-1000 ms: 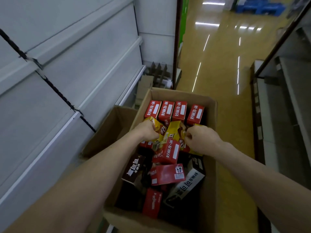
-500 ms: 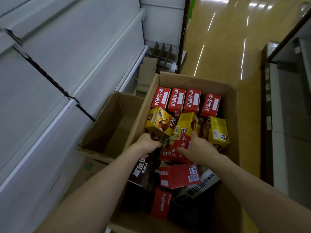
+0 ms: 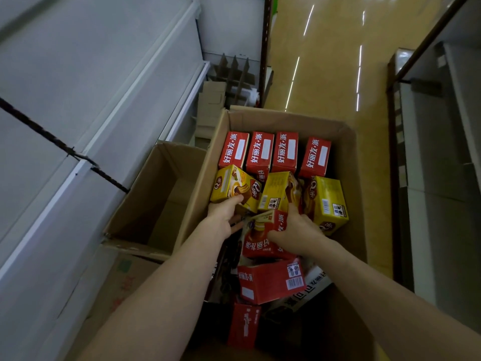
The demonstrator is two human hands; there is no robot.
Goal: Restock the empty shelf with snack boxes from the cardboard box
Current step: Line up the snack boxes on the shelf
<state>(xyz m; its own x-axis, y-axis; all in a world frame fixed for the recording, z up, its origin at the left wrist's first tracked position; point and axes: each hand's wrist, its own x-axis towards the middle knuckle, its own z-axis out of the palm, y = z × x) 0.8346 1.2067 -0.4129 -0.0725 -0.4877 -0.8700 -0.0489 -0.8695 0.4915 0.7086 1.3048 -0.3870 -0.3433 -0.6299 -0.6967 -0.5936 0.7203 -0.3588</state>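
The big cardboard box (image 3: pixel 348 162) stands on the floor (image 3: pixel 325 61) of the aisle, its left wall towards the grey shelf (image 3: pixel 109 82). Along the box's far wall four red snack boxes (image 3: pixel 260 152) stand upright in a row. Just in front of them lie three yellow ones: the left yellow box (image 3: pixel 231 186) by the left wall, the middle yellow box (image 3: pixel 276 191), and the right yellow box (image 3: pixel 329 201) towards the right wall.

Both arms reach into the middle of the box. The left grip (image 3: pixel 223 217) closes on the near corner of the left yellow box, the thumb on its top face and the fingers reaching beneath its near edge. The right grip (image 3: pixel 296 231) holds a tilted red box (image 3: pixel 260 238) that lies just in front of the middle yellow box; the thumb rests on its printed face, the other fingers curl over its right side, and one finger points up between the middle and right yellow boxes.

Nearer the box's near wall a red box on its side (image 3: pixel 268 285) shows a barcode, with another red box (image 3: pixel 244 324) in front of it and a white-and-black box (image 3: pixel 312 285) to its right.

A smaller cardboard box (image 3: pixel 145 194), open at the top, stands against the big box's left wall.
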